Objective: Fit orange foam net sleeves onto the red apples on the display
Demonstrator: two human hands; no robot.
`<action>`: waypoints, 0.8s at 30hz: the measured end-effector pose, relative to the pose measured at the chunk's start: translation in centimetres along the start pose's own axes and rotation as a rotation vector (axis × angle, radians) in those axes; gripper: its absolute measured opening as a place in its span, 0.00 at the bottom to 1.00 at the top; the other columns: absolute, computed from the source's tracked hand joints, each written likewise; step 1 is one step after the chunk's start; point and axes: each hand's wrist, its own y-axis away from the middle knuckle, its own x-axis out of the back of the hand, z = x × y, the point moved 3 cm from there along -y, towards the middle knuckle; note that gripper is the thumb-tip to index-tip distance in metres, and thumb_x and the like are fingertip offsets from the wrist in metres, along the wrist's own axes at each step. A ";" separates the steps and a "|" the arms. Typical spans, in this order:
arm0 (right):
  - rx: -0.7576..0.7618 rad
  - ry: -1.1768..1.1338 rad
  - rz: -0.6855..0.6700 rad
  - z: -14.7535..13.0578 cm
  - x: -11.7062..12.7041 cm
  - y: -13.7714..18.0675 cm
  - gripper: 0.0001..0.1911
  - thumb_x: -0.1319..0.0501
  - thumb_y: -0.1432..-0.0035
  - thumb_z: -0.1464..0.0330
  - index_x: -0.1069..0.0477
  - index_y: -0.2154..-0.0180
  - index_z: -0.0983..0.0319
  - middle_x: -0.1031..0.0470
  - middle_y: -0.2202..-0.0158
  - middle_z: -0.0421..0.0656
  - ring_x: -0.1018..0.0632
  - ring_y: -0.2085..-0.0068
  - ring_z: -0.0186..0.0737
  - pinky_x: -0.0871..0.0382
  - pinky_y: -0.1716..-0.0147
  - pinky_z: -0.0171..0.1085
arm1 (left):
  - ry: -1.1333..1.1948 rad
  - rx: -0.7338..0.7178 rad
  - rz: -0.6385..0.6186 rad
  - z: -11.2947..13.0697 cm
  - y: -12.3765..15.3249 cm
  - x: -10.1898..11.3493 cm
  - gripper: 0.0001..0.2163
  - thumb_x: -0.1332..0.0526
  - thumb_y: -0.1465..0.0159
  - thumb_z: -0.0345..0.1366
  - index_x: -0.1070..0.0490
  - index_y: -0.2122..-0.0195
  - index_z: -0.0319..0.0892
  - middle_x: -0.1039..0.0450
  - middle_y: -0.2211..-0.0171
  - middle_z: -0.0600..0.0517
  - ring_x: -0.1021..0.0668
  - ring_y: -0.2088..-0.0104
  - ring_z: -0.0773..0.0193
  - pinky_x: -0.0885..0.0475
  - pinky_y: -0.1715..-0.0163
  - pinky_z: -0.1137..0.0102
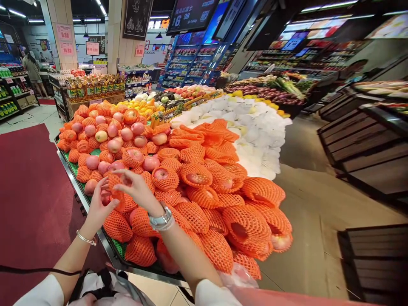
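Observation:
Over the near left side of the fruit stand, an orange foam net sleeve (115,187) is between my two hands. My left hand (99,206) grips it from the left, thumb and fingers curved around its edge. From the right, my right hand (137,187) pinches the same net with fingers and thumb. Whether an apple sits inside the net I cannot tell. Below my hands lie apples in orange nets (117,225). Bare red apples (92,162) rest just beyond, among more netted ones.
A pile of folded orange nets (219,136) lies mid-stand, beside fruit in white foam nets (255,127). The stand's metal edge (75,176) runs along my left. Bottled oil (95,88) stands behind; wooden crates (366,148) are at right.

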 end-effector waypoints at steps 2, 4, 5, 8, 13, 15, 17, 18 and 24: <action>-0.032 -0.066 0.002 0.7 -1.8 1.3 0.23 0.32 0.46 0.63 0.28 0.47 0.56 0.29 0.69 0.37 0.31 0.68 0.37 0.34 0.66 0.36 | 0.020 0.051 0.015 -0.5 -0.2 0.2 0.29 0.32 0.42 0.47 0.36 0.42 0.46 0.32 0.42 0.45 0.26 0.44 0.53 0.28 0.47 0.63; -0.046 -0.111 0.006 1.7 -2.8 2.2 0.32 0.30 0.48 0.63 0.33 0.42 0.56 0.25 0.58 0.41 0.27 0.61 0.39 0.31 0.58 0.39 | 0.017 0.068 0.003 -1.3 0.0 0.7 0.25 0.32 0.43 0.44 0.32 0.46 0.44 0.28 0.45 0.46 0.24 0.46 0.53 0.28 0.47 0.63; -0.047 -0.133 0.006 2.2 -3.0 2.6 0.35 0.30 0.49 0.63 0.35 0.40 0.56 0.26 0.51 0.43 0.26 0.57 0.41 0.31 0.54 0.41 | 0.014 0.072 -0.013 -1.7 0.1 1.0 0.22 0.32 0.42 0.43 0.30 0.48 0.43 0.27 0.48 0.46 0.23 0.48 0.53 0.28 0.48 0.62; -0.078 -0.142 0.015 3.5 -2.9 3.6 0.35 0.34 0.46 0.67 0.38 0.38 0.58 0.26 0.51 0.44 0.26 0.55 0.42 0.31 0.52 0.41 | -0.037 0.056 -0.021 -2.6 0.4 2.4 0.13 0.37 0.40 0.37 0.27 0.54 0.42 0.23 0.55 0.47 0.22 0.54 0.56 0.27 0.54 0.64; -0.194 0.271 0.285 4.8 -1.2 5.2 0.29 0.44 0.48 0.73 0.31 0.43 0.63 0.33 0.70 0.39 0.30 0.67 0.41 0.32 0.61 0.43 | -0.385 -0.173 0.214 -2.2 0.6 4.6 0.10 0.43 0.39 0.30 0.25 0.58 0.44 0.28 0.60 0.49 0.25 0.58 0.59 0.30 0.55 0.65; -0.166 0.378 0.374 4.7 -1.3 5.8 0.22 0.44 0.47 0.73 0.27 0.49 0.62 0.31 0.65 0.44 0.28 0.60 0.47 0.32 0.55 0.49 | -0.470 -0.219 0.329 -2.2 0.8 5.0 0.09 0.43 0.39 0.30 0.26 0.59 0.43 0.31 0.61 0.49 0.27 0.59 0.59 0.30 0.56 0.65; -0.093 0.369 0.407 4.6 -2.1 6.3 0.18 0.45 0.46 0.74 0.28 0.54 0.59 0.30 0.55 0.48 0.28 0.50 0.50 0.34 0.47 0.52 | -0.413 -0.123 0.426 -3.0 0.8 5.3 0.07 0.40 0.41 0.31 0.29 0.62 0.43 0.34 0.65 0.51 0.28 0.64 0.62 0.31 0.61 0.68; -0.050 0.344 0.411 4.5 -2.8 6.5 0.17 0.46 0.46 0.75 0.29 0.55 0.58 0.31 0.50 0.49 0.29 0.46 0.50 0.36 0.44 0.52 | -0.317 -0.014 0.430 -3.8 0.7 5.3 0.06 0.39 0.43 0.31 0.31 0.63 0.43 0.35 0.67 0.54 0.30 0.68 0.65 0.31 0.66 0.70; 0.116 0.312 0.351 5.5 -6.1 7.9 0.16 0.47 0.50 0.81 0.35 0.63 0.57 0.32 0.44 0.48 0.32 0.41 0.47 0.36 0.41 0.53 | 0.194 0.419 0.132 -7.0 0.5 4.2 0.17 0.35 0.45 0.42 0.43 0.80 0.44 0.50 0.87 0.64 0.44 0.88 0.74 0.44 0.85 0.76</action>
